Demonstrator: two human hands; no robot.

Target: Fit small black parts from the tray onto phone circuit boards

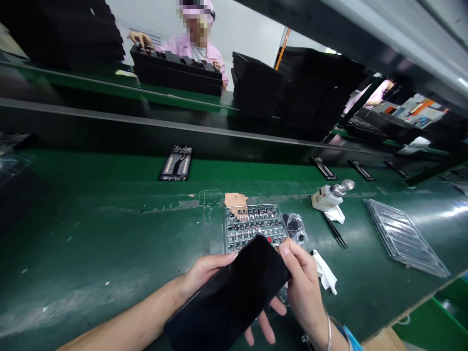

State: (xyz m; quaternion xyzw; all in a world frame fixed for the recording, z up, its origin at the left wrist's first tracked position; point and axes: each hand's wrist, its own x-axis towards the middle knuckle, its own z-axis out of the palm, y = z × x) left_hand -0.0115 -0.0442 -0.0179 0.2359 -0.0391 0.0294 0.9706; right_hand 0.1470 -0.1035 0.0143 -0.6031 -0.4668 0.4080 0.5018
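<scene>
**Two hands hold a black smartphone point(226, 292) above the near edge of the tabletop point(109, 234).**
The left hand point(206, 275) carries it from under, fingers spread; the right hand point(302, 287) pinches its side. Near them lies a white cloth point(323, 270); farther, a plastic tray of small parts point(252, 224) and tweezers point(335, 231).

**Worn green tabletop, parts and tools spread across it**

The scuffed green tabletop point(91, 234) carries a tray of small parts point(252, 225), a clear plastic tray point(404, 238), a white dispenser bottle point(324, 199), black tweezers point(335, 231), a white wipe point(324, 272) and dark frames point(175, 163) along its far side.
</scene>
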